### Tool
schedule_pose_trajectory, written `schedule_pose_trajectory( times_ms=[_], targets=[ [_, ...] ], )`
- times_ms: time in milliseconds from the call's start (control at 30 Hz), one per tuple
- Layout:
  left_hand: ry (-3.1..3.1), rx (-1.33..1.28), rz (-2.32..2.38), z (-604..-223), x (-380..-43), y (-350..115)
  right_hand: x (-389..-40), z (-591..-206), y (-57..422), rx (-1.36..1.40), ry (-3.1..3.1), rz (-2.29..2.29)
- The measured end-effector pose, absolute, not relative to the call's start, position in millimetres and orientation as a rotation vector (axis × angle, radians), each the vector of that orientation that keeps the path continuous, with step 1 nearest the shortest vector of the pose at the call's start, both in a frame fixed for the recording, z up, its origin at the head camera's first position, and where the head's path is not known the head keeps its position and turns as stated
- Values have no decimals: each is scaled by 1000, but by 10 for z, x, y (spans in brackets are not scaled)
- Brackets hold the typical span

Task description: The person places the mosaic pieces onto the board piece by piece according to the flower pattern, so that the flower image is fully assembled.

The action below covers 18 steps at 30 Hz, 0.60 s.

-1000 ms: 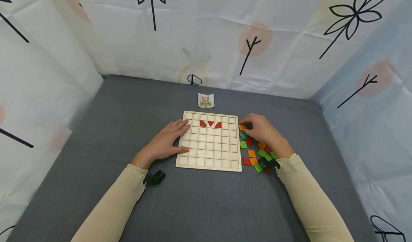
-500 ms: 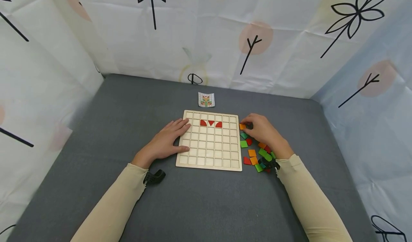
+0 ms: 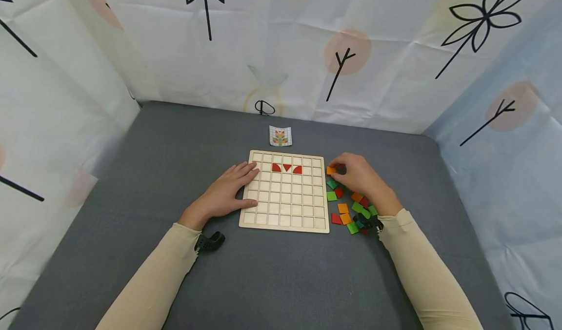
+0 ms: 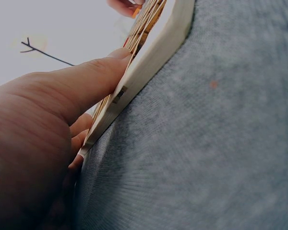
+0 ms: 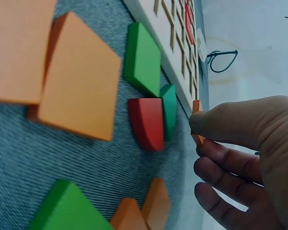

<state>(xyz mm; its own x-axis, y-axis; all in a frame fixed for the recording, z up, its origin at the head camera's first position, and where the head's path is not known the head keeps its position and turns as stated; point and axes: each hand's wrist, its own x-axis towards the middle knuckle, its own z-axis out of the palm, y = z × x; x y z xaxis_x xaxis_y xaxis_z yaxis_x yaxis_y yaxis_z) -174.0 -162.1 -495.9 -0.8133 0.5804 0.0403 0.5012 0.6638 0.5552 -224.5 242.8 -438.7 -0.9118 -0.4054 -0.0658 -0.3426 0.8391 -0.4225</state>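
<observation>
A pale wooden grid board lies on the grey table. Three red tiles sit in one of its upper rows: two quarter-rounds with a triangle between them. My left hand rests along the board's left edge, fingers spread and thumb on the rim. Beyond the board's upper right edge, my right hand pinches an orange tile between thumb and forefinger. In the right wrist view the other fingers curl loosely below it. Part of that tile is hidden by the thumb.
Loose tiles lie right of the board, under and before my right wrist: green squares, a red quarter-round, a teal piece and orange squares. A small pattern card lies behind the board. Printed white cloth hangs around the table.
My right hand, with the orange tile in its pinch, has risen very slightly from the table's right side. The left hand stays on the board, and the red tiles have not moved.
</observation>
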Motion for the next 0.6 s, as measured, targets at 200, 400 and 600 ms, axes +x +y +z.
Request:
schedule_pose_trajectory(
  times_ms=[200,400,600],
  targets=[
    [2733,888,845,-4940,-1734,-1620,-2246,-4318,2414,-645,2878,-629],
    [2734,882,829,-4935,-1735,-1614,-2224,-4255,2345,-682,2888,-618],
    [2732,892,838,-4935,-1732,-1613,-2176,-4174,2253,-694,2892,-620]
  ],
)
